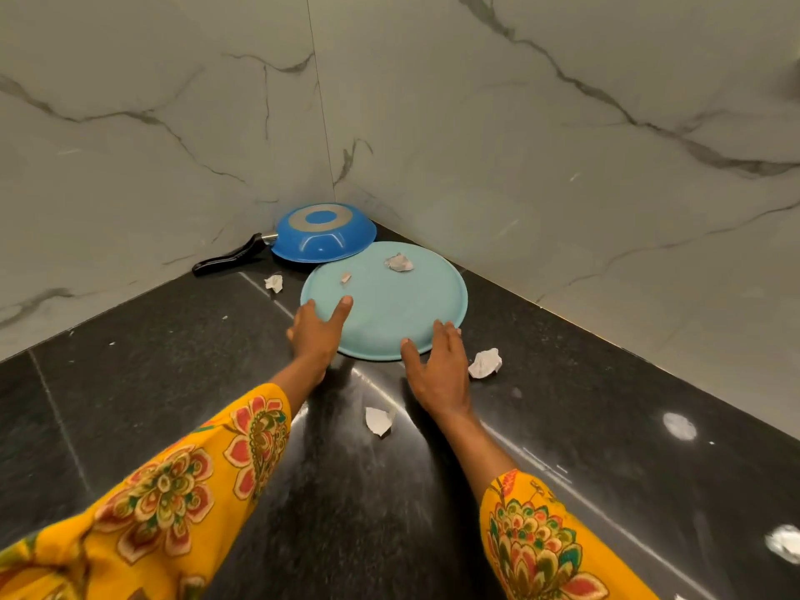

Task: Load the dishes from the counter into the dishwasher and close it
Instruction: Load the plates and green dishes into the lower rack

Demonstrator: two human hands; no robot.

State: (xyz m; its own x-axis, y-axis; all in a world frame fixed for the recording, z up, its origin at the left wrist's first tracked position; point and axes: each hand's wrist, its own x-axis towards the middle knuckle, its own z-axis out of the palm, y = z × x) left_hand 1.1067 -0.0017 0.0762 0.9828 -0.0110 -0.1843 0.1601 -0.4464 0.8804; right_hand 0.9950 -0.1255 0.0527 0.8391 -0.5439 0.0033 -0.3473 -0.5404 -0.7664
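Two hands reach toward a round, pale blue plate lying flat on a glossy black stone counter, near the corner where two white marble-patterned walls meet. The left hand is at the plate's near left rim, its thumb laid on the upper face and its fingers along the edge; whether they curl beneath is hidden. The right hand is at the near right rim, fingers straight and spread, their tips on the rim and the thumb touching the plate's front edge, gripping nothing. Just beyond the plate, at its far left, a bright blue frying pan lies upside down, smooth and rounded, with a grey metal ring on its base and a black handle pointing left; the plate's far edge meets the pan. Two crumpled scraps of white paper lie on the plate's matte surface. More paper bits are scattered on the counter beside it and between the forearms. Both arms wear yellow floral sleeves.
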